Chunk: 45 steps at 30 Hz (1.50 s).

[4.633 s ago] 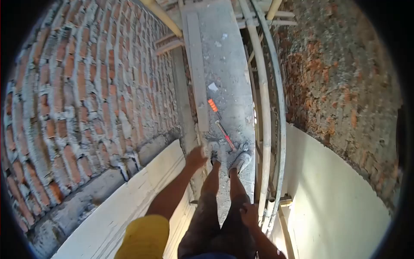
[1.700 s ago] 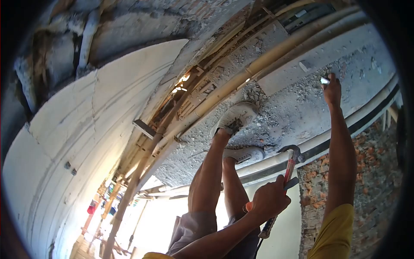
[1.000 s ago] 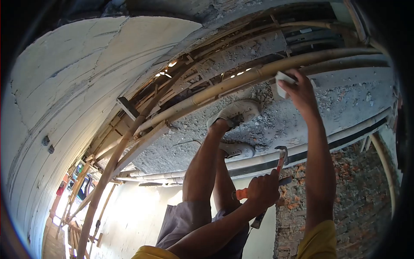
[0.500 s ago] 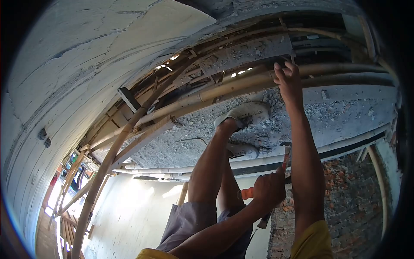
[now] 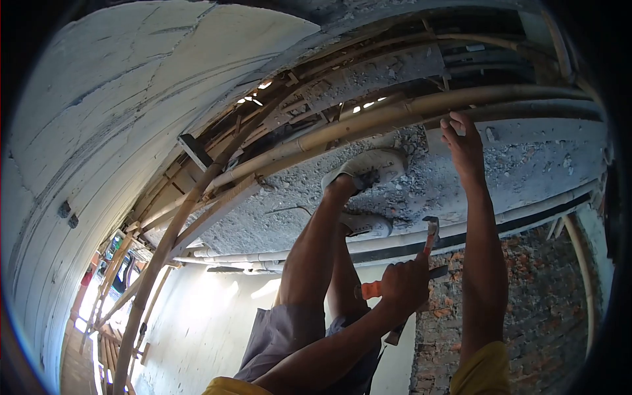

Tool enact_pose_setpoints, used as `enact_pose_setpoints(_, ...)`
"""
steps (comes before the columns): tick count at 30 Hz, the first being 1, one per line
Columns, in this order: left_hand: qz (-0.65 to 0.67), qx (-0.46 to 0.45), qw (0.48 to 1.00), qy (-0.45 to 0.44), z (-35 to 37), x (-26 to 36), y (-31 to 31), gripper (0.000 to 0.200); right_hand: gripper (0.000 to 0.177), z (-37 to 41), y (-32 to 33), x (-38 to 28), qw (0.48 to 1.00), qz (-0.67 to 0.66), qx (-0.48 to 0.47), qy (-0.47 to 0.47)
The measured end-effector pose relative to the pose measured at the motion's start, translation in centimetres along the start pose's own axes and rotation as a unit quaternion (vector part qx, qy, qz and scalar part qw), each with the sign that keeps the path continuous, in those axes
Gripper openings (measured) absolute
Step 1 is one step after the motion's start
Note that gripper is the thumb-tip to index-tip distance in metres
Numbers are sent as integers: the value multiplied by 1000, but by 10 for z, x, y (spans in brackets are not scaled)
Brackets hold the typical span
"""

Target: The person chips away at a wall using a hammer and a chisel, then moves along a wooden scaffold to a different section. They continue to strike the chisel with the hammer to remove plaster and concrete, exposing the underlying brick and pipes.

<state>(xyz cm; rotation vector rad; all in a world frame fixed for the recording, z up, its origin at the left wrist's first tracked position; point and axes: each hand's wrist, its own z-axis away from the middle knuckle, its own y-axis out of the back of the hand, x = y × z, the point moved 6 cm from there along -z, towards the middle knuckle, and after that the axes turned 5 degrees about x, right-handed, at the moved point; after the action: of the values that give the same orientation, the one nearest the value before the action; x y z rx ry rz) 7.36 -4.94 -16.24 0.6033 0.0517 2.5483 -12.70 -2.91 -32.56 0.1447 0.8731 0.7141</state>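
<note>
My left hand [image 5: 404, 287] is closed around two tools at once. One is a claw hammer [image 5: 432, 236] with a reddish handle, its metal head up past my fingers. The other looks like a chisel, its orange grip [image 5: 371, 289] sticking out on the left and its dark flat blade [image 5: 438, 271] on the right. My right hand [image 5: 465, 146] is raised at the end of an outstretched arm, fingers apart and slightly bent, holding nothing. It overlaps the grey rubble-strewn ledge [image 5: 526, 172], just below a thick bamboo pole [image 5: 368, 124].
My dusty shoes [image 5: 378, 166] stand on the ledge among broken bits. A slanting wooden pole [image 5: 172, 240] rises at the left beside a cracked pale wall [image 5: 99, 138]. Below lie exposed brickwork [image 5: 500, 316] and a sunlit pale surface [image 5: 197, 316].
My right hand has come down and to the right in view, off the bamboo pole's outline. The left hand has shifted slightly left with both tools in its grip.
</note>
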Motion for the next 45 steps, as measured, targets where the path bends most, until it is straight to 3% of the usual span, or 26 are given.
enact_pose_setpoints(7,-34,-23,999,8,-2,0,0,26,51,29,32,25,999,32,12,41)
enact_pose_setpoints(11,-29,-9,1000,9,-1,-6,-3,30,45,75,55,39,1000,13,22,9)
enact_pose_setpoints(14,-51,-4,999,-8,7,-2,2,30,41,139,76,41,996,61,56,-43)
enact_pose_setpoints(17,-70,-20,997,-25,28,1,-4,33,47,229,100,87,980,112,130,-102)
enact_pose_setpoints(18,-76,-30,996,-32,38,7,-3,34,51,261,104,71,975,92,130,-158)
enact_pose_setpoints(19,-62,-52,996,-19,52,11,-4,38,54,302,103,112,970,6,116,-213)
enact_pose_setpoints(20,-69,-73,995,-17,68,17,-7,40,43,331,102,97,972,-57,121,-192)
enact_pose_setpoints(21,-76,-94,993,-14,86,23,-12,41,41,364,101,78,933,-115,70,-334)
enact_pose_setpoints(22,-84,-114,990,-10,106,32,-15,43,40,396,94,72,890,-241,70,-380)
enact_pose_setpoints(23,-97,-131,986,-18,129,48,-16,42,46,420,95,44,884,-279,2,-376)
enact_pose_setpoints(24,-111,-150,982,-24,154,62,-16,40,50,439,91,18,813,-393,-32,-428)
enact_pose_setpoints(25,-110,-143,983,-35,177,72,-21,41,50,459,87,11,768,-501,2,-399)
enact_pose_setpoints(26,-152,-166,974,-31,202,79,-25,43,45,488,72,36,703,-567,-9,-429)
enact_pose_setpoints(28,-139,-127,976,-111,241,94,-33,48,41,515,80,5,675,-633,-25,-379)
enact_pose_setpoints(30,-180,-154,961,-143,273,112,-31,50,36,531,103,-54,653,-643,16,-400)
enact_pose_setpoints(32,-209,-185,949,-148,300,132,-25,51,30,559,95,-28,637,-671,12,-379)
enact_pose_setpoints(37,-295,-234,915,-144,345,182,7,48,18,582,147,-86,631,-692,75,-342)
enact_pose_setpoints(39,-382,-121,890,-218,343,194,33,50,14,607,166,-99,619,-690,110,-358)
enact_pose_setpoints(40,-396,-86,884,-233,338,196,47,52,12,623,176,-99,648,-652,118,-377)
enact_pose_setpoints(41,-366,-111,908,-174,325,191,64,53,12,641,178,-96,675,-625,112,-375)
enact_pose_setpoints(42,-364,-83,912,-171,315,192,85,55,11,654,178,-88,704,-597,106,-369)
enact_pose_setpoints(45,-452,-15,886,-101,302,197,155,52,19,697,169,-64,772,-468,149,-403)
